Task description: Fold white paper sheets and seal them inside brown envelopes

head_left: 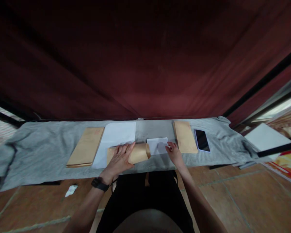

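Note:
My left hand, with a dark watch on its wrist, lies with fingers spread on a brown paper envelope. The envelope's right end gapes a little, its mouth facing right. Just right of that mouth lies a white folded paper on the grey cloth. At this paper's right edge is my right hand, its fingers bent and slightly apart. Whether its fingertips touch the paper, I cannot tell. Under and beyond my left hand is a larger stack of white sheets.
Stacked brown envelopes lie at the left, and another envelope stack at the right. Beside the latter is a phone. A grey cloth covers the narrow work surface. A dark red panel rises behind it.

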`<move>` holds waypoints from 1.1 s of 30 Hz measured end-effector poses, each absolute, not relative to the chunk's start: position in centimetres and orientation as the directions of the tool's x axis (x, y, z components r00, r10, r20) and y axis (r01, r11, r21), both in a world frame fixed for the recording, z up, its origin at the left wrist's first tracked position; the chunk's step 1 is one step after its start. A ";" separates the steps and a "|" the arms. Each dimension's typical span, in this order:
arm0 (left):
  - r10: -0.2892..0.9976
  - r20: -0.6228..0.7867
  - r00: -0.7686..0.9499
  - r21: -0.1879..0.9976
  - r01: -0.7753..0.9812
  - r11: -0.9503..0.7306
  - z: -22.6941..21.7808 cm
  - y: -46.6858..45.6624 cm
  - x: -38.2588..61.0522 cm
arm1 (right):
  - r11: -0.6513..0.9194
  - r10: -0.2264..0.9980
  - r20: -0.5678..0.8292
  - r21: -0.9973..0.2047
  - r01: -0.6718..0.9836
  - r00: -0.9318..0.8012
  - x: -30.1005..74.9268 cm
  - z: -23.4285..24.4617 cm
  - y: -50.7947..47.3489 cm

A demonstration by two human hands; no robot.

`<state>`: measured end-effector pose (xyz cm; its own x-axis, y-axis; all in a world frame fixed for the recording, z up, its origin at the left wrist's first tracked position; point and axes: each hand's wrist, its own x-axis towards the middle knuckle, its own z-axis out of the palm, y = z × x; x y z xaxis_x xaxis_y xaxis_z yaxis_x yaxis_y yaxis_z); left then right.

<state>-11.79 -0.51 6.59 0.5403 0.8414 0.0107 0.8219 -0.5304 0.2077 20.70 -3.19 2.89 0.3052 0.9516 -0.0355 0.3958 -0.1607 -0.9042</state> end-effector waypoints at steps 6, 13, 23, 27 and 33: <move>0.871 -0.030 0.491 0.317 0.831 -0.457 4.9 -0.3 -12.1 | -0.253 0.937 0.105 -0.459 0.852 0.334 19.6 1.5 -3.0; 0.865 -0.050 0.500 0.318 0.829 -0.461 4.6 0.2 -12.2 | -0.342 0.908 0.078 -0.426 0.838 0.411 19.5 1.3 -1.4; 0.869 -0.016 0.494 0.313 0.828 -0.465 4.8 0.0 -12.1 | -0.201 0.909 0.115 -0.720 0.664 0.400 20.8 0.8 -2.0; 0.874 -0.035 0.484 0.302 0.839 -0.452 4.7 0.1 -12.0 | -0.157 0.899 0.123 -0.805 0.572 0.420 21.5 1.4 -3.1; 0.874 -0.016 0.486 0.298 0.836 -0.460 4.7 0.0 -11.9 | -0.036 0.869 0.134 -0.943 0.330 0.477 21.8 3.2 -4.8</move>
<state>-11.94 0.02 4.69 0.4863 0.8736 -0.0162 0.8364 -0.4601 0.2980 21.85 -4.77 3.18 0.4765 0.8689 0.1338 0.3300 -0.0357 -0.9433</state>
